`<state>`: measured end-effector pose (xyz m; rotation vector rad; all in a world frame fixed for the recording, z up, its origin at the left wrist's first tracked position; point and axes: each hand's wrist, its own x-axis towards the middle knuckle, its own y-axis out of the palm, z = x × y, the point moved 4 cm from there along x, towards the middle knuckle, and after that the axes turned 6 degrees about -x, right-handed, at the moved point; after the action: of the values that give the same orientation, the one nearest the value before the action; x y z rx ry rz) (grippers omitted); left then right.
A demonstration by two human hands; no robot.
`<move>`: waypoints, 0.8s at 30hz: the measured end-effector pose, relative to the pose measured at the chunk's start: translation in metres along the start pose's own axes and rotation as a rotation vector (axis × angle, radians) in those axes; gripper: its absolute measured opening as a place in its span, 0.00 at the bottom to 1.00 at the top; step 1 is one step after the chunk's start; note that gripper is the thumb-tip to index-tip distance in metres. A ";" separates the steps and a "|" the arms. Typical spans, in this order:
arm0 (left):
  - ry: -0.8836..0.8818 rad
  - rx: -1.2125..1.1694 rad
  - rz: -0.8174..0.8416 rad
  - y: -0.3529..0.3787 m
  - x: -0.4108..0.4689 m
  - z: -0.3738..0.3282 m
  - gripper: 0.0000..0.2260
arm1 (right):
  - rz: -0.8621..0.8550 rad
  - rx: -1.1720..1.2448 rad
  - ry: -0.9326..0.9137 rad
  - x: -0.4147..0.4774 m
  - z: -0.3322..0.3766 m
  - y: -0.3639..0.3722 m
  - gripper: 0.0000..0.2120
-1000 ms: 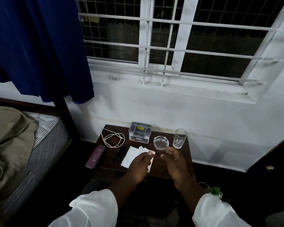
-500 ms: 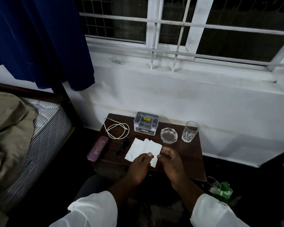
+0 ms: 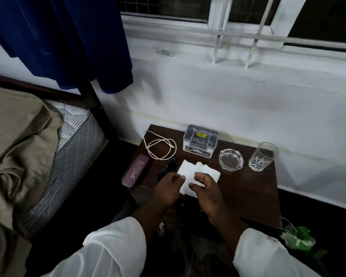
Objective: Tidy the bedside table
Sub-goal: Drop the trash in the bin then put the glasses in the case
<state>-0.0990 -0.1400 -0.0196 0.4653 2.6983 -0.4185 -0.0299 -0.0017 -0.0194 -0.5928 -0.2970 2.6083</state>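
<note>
A person in white sleeves reaches both hands over loose white tissues lying near the front edge of a dark wooden bedside table. The left hand has its fingers curled at the tissues' left edge, while the right hand hovers over their right half with fingers spread; in the dim light it is hard to say whether either hand has actually pinched the paper. Gathering the tissues appears to be the step in hand. The next move likely calls for drawing the sheets together and lifting them clear without nudging the dark sunglasses just to their left. Farther back stand a coiled white cable, a grey box, a glass ashtray and a drinking glass.
</note>
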 end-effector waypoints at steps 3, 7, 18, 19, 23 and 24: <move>-0.014 -0.003 0.000 -0.012 0.016 0.001 0.07 | 0.039 -0.019 -0.004 0.007 0.006 0.017 0.18; 0.009 0.036 -0.013 -0.034 0.031 -0.005 0.08 | 0.082 -0.043 -0.001 0.016 0.012 0.037 0.18; 0.207 0.711 -0.345 -0.122 0.048 0.020 0.26 | 0.141 -0.045 -0.019 0.030 0.017 0.066 0.19; 0.202 0.742 -0.363 -0.122 0.048 0.022 0.29 | 0.140 -0.049 -0.016 0.030 0.016 0.065 0.19; 0.105 0.784 -0.342 -0.120 0.054 0.030 0.36 | 0.133 -0.064 -0.005 0.033 0.012 0.062 0.19; 0.088 0.787 -0.335 -0.119 0.055 0.031 0.37 | 0.131 -0.066 -0.004 0.034 0.012 0.061 0.18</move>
<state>-0.1822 -0.2436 -0.0424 0.2187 2.5990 -1.6037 -0.0855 -0.0408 -0.0392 -0.6493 -0.3579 2.7348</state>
